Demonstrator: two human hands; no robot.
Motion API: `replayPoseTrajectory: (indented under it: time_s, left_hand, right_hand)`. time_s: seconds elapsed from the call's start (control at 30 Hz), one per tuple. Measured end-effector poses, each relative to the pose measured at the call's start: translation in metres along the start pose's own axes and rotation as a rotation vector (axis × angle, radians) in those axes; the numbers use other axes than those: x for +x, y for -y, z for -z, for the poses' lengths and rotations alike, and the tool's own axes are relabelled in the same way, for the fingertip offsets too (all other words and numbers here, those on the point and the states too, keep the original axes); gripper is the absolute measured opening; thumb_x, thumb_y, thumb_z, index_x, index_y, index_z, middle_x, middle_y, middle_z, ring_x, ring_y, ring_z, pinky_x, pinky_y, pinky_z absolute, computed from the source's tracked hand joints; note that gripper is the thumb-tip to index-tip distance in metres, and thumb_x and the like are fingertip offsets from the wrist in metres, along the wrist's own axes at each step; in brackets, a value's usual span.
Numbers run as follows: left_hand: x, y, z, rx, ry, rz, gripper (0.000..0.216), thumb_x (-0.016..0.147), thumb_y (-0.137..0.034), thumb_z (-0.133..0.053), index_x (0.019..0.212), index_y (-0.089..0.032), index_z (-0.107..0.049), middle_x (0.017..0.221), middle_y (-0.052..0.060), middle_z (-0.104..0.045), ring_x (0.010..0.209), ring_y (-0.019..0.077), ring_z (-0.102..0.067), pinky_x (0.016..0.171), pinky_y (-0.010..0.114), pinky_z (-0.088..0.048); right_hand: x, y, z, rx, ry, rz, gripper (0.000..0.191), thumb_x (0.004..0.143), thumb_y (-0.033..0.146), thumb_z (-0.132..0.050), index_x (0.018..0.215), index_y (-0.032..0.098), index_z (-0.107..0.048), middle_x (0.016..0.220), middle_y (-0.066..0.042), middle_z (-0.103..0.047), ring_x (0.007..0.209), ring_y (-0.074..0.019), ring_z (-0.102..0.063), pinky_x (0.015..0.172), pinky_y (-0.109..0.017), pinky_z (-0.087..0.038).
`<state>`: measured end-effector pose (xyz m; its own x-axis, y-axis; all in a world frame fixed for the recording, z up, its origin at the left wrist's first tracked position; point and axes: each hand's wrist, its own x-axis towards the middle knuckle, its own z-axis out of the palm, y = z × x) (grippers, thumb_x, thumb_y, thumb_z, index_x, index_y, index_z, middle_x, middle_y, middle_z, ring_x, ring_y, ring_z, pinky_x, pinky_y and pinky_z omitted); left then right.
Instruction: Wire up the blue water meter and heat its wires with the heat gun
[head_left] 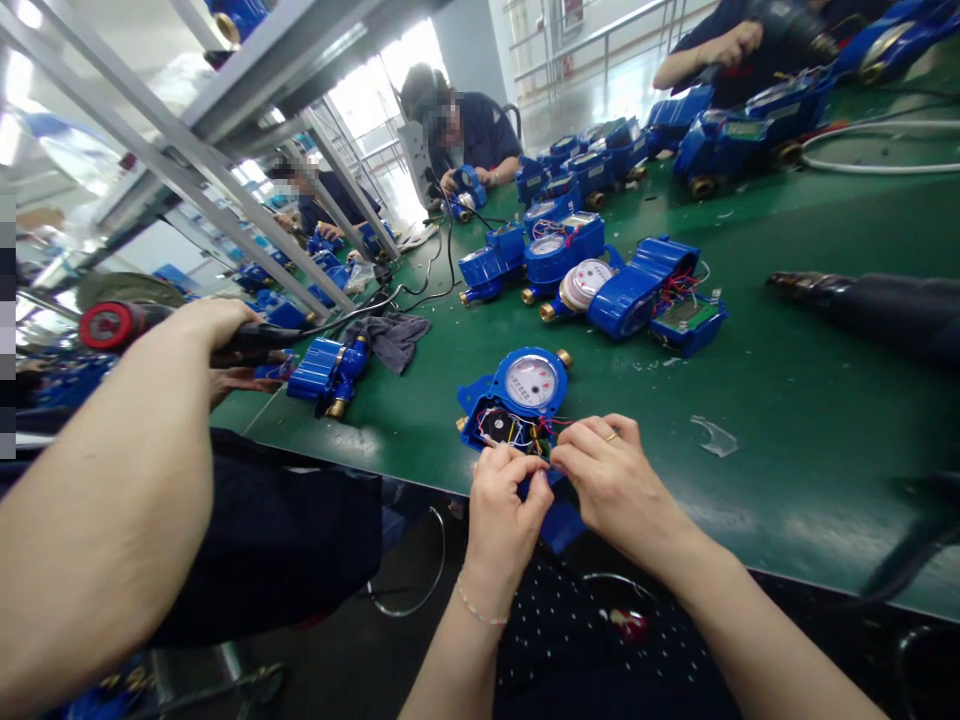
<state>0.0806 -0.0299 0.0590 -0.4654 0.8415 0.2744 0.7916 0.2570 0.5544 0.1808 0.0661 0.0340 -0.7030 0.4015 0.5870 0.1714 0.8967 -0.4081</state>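
Open blue meter (532, 382) sits dial-up at the near edge of the bench (795, 430), wires (541, 432) exposed. Left hand (504, 512) and right hand (611, 478) meet at its near side, fingers of both pinched together; can't tell what's between. Clear plastic scrap (715, 437) to the right, grey cloth (391, 340) to the left, more blue meters (637, 290) toward the far edge.

- I can read no text for certain.
- On the dial (532, 380) of the blue meter (511, 409) before me, a row of tiny digits is too small to make out.
- On a second dial (589, 282) farther off, I see only blurred marks.
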Motion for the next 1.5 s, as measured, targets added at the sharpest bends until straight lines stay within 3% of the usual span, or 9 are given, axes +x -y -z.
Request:
replayPoseTrajectory:
  time_s: [0.43,0.97,1.07,1.2,1.3,1.5]
  left_hand:
    - [0.002,0.011,0.0,-0.245,0.053,0.067,0.012,0.076,-0.021,-0.055,0.069,-0.019,-0.064,0.07,0.0,-0.056,0.073,0.0127,-0.052,0.07,0.026,-0.041]
    - [-0.009,0.025,-0.013,-0.442,-0.18,0.077,0.011,0.075,-0.015,-0.054,0.07,-0.017,-0.063,0.072,0.0,-0.055,0.07,0.0105,-0.052,0.066,0.024,-0.042]
    - [-0.009,0.021,-0.011,-0.334,-0.195,0.037,0.01,0.074,-0.013,-0.054,0.07,-0.016,-0.063,0.073,0.001,-0.056,0.072,0.0115,-0.054,0.069,0.025,-0.043]
    - [-0.01,0.01,-0.009,-0.021,-0.261,-0.115,0.01,0.072,-0.015,-0.059,0.079,-0.016,-0.065,0.076,0.003,-0.058,0.075,0.0134,-0.053,0.073,0.03,-0.041]
    - [-0.01,0.004,-0.007,0.121,-0.232,-0.189,0.009,0.072,-0.017,-0.06,0.079,-0.017,-0.066,0.073,0.002,-0.059,0.074,0.0139,-0.052,0.073,0.031,-0.037]
    - [-0.003,0.001,-0.002,0.078,-0.047,-0.043,0.007,0.074,-0.019,-0.057,0.072,-0.02,-0.064,0.071,0.0,-0.057,0.075,0.0146,-0.049,0.072,0.031,-0.035]
  right_hand:
    - [0.0,-0.001,-0.002,0.128,0.01,-0.062,0.017,0.083,0.011,-0.045,0.071,0.015,-0.057,0.078,-0.004,-0.055,0.079,-0.0158,-0.046,0.08,-0.035,-0.027]
    - [-0.002,0.0,-0.008,0.402,-0.007,-0.243,0.013,0.082,0.009,-0.048,0.071,0.015,-0.053,0.078,-0.001,-0.054,0.08,-0.0141,-0.045,0.077,-0.032,-0.028]
    - [-0.003,-0.004,-0.006,0.446,0.008,-0.252,0.013,0.083,0.01,-0.047,0.072,0.016,-0.053,0.078,0.0,-0.054,0.08,-0.0132,-0.045,0.078,-0.031,-0.028]
    - [-0.002,-0.005,-0.003,0.473,0.071,-0.291,0.014,0.083,0.011,-0.046,0.071,0.015,-0.051,0.077,-0.001,-0.052,0.08,-0.0142,-0.044,0.077,-0.032,-0.028]
    - [0.0,-0.004,-0.003,0.462,0.091,-0.298,0.016,0.084,0.013,-0.042,0.07,0.015,-0.05,0.076,-0.002,-0.051,0.079,-0.0154,-0.043,0.077,-0.034,-0.028]
    - [0.005,-0.006,-0.006,0.384,0.087,-0.278,0.015,0.083,0.015,-0.045,0.07,0.015,-0.051,0.076,-0.002,-0.052,0.08,-0.0168,-0.044,0.077,-0.035,-0.028]
